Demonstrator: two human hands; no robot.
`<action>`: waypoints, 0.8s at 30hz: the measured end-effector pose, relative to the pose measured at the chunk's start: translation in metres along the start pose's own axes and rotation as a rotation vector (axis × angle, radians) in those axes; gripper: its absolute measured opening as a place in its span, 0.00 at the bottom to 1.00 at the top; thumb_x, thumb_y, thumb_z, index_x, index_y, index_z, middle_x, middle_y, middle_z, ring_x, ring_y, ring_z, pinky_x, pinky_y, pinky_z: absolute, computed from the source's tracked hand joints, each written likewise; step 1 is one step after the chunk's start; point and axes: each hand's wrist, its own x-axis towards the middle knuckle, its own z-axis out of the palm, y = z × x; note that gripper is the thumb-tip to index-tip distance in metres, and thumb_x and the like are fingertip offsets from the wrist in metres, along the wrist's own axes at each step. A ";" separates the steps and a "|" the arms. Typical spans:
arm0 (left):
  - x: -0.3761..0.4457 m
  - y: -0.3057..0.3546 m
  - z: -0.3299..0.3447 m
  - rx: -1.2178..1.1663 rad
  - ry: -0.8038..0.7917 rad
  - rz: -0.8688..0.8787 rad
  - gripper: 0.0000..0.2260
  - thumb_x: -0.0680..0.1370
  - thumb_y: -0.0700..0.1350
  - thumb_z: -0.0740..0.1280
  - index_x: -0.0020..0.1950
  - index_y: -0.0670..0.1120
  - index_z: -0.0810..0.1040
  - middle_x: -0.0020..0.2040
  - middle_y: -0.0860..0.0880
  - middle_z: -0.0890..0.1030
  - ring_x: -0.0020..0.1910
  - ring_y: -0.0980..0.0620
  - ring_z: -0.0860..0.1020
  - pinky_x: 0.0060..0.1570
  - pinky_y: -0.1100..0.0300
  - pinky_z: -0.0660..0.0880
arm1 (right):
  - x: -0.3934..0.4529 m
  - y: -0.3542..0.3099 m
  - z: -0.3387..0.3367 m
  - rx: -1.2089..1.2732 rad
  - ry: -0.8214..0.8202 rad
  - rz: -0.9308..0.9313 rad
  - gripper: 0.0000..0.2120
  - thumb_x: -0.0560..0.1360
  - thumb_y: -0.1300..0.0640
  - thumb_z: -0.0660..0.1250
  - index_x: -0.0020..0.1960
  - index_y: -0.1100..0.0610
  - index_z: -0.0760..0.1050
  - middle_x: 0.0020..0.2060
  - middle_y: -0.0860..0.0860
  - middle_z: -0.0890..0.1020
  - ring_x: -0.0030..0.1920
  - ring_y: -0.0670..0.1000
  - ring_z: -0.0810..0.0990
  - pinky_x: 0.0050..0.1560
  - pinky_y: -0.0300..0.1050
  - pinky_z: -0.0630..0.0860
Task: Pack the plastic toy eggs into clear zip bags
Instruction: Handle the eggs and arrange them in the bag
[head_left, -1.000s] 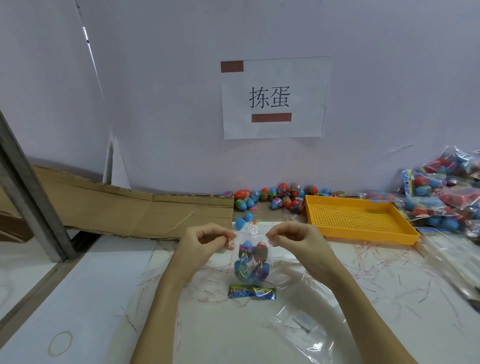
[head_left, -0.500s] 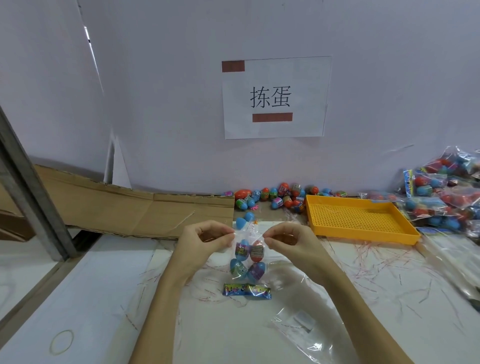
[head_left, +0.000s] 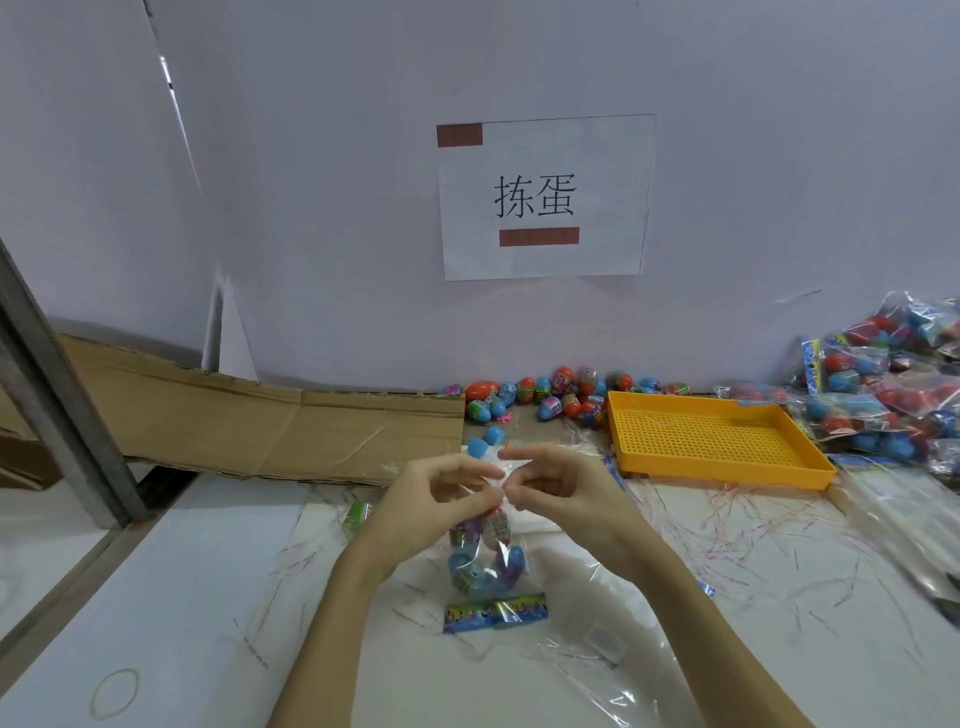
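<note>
White table (head_left: 208, 597) below a paper sign: both hands, left hand (head_left: 441, 499) and right hand (head_left: 561, 483), meet and pinch the top of a clear bag (head_left: 485, 561) holding several eggs, seemingly closing it. Filled bags (head_left: 883, 395) pile at right; loose eggs (head_left: 550, 397) by the wall remain unpacked.

Obstacles: yellow tray (head_left: 647, 465) right; loose eggs (head_left: 550, 397) along wall; packed bags (head_left: 883, 395) far right; cardboard (head_left: 260, 421) left. Open tabletop (head_left: 182, 597) front-left.

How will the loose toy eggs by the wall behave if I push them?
The loose eggs look rounded and smooth, so they would probably roll and scatter. Being small plastic shells, they seem light. The yellow tray beside them might stop some.
</note>
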 end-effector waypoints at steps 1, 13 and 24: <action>0.002 -0.001 0.001 0.014 0.032 -0.011 0.08 0.75 0.50 0.76 0.55 0.56 0.86 0.50 0.53 0.87 0.50 0.52 0.86 0.49 0.59 0.83 | 0.001 0.000 0.002 0.008 0.034 -0.002 0.19 0.77 0.60 0.74 0.67 0.52 0.78 0.48 0.53 0.87 0.51 0.53 0.86 0.55 0.43 0.81; 0.007 -0.003 -0.003 -0.387 0.329 -0.135 0.05 0.79 0.42 0.73 0.54 0.45 0.86 0.51 0.45 0.87 0.49 0.47 0.87 0.46 0.54 0.84 | 0.006 0.002 0.005 0.126 0.224 0.176 0.08 0.73 0.46 0.73 0.47 0.48 0.87 0.46 0.47 0.88 0.49 0.46 0.87 0.43 0.37 0.82; 0.010 -0.003 0.001 -0.620 0.373 -0.254 0.07 0.76 0.38 0.75 0.54 0.42 0.86 0.51 0.42 0.88 0.48 0.47 0.87 0.41 0.58 0.83 | 0.008 0.006 0.011 -0.017 0.449 0.007 0.06 0.78 0.50 0.72 0.43 0.46 0.86 0.38 0.42 0.87 0.44 0.40 0.85 0.38 0.30 0.77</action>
